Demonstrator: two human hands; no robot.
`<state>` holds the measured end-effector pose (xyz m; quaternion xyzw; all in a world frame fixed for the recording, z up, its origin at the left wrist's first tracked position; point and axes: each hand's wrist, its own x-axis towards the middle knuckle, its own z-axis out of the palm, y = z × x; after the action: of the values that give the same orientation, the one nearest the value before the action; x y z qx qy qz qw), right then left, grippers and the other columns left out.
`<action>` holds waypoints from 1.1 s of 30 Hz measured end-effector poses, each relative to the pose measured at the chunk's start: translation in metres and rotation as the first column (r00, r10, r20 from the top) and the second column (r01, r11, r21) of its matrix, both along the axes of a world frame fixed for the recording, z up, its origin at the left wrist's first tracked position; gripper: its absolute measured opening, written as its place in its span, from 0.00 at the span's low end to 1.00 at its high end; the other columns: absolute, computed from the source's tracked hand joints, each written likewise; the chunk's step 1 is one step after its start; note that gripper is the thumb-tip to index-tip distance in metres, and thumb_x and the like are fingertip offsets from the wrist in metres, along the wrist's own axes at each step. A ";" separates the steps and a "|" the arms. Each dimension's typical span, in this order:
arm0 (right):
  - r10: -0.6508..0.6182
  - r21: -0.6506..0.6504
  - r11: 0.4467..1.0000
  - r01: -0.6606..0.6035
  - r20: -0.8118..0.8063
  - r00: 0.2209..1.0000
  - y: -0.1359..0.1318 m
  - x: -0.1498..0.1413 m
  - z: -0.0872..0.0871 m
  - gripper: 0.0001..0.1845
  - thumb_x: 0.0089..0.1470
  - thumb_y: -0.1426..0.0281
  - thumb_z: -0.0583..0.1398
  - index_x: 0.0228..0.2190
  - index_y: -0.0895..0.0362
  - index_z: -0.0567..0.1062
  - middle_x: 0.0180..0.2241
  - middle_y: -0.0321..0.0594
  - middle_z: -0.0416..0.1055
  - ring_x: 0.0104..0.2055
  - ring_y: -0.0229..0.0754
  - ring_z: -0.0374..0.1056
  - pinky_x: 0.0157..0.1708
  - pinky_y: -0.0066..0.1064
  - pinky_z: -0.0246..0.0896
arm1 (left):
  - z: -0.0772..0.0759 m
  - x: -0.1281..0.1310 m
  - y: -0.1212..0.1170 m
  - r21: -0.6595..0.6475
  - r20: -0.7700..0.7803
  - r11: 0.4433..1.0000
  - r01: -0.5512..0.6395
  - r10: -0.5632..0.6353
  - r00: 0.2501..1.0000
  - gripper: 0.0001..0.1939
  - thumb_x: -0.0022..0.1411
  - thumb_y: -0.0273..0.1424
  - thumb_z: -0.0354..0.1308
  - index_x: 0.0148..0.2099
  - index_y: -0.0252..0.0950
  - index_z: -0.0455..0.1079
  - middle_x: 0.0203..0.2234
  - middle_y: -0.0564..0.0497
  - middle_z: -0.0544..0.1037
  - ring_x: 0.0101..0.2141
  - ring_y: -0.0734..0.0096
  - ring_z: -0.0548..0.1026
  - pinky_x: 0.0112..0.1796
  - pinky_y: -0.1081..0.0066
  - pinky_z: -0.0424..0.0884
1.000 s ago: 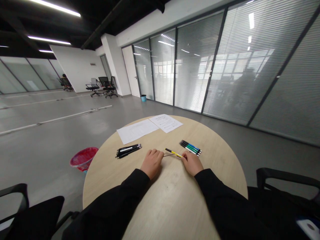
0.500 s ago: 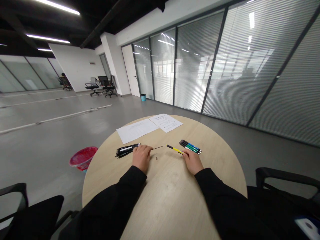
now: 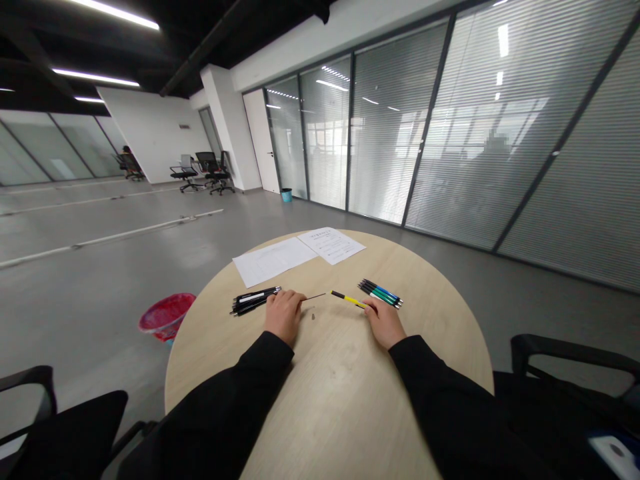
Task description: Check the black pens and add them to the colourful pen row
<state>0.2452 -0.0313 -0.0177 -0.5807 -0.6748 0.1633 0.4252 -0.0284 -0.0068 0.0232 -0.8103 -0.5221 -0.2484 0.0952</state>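
Clock laid on tabletop (image 3: 330, 413), 12 = far edge. Left hand (image 3: 283, 317): grip pinched on thin dark rod (image 3: 315, 297), just short of 12, rod tip pointing between 2 and 3. Right hand (image 3: 385, 322): grip closed round yellow pen barrel (image 3: 353, 301), just past 12, black end toward 10. Rod tip and barrel end near each other, apart. Black pens (image 3: 255, 300) at 10, beside left hand; can't tell if touching. Blue, green and white pens (image 3: 380, 293) side by side at 1. Paper sheets (image 3: 275, 260) at 11 to 12.

no readable text, printed sheet (image 3: 332, 246) illegible
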 end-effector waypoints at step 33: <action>0.141 0.023 0.990 -0.142 0.027 0.990 0.000 -0.004 -0.001 0.12 0.55 0.76 0.54 0.37 0.57 0.77 0.38 0.42 0.75 0.42 0.44 0.68 0.46 0.35 0.61 | -0.011 0.011 -0.001 -0.083 0.097 0.948 0.306 -0.298 0.950 0.11 0.65 0.25 0.48 0.45 0.37 0.70 0.35 0.45 0.75 0.38 0.61 0.69 0.40 0.62 0.64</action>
<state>0.2412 -0.0316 -0.0183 -0.5281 -0.7215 0.1775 0.4112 -0.0170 -0.0075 0.0119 -0.8734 -0.4067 -0.2680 -0.0052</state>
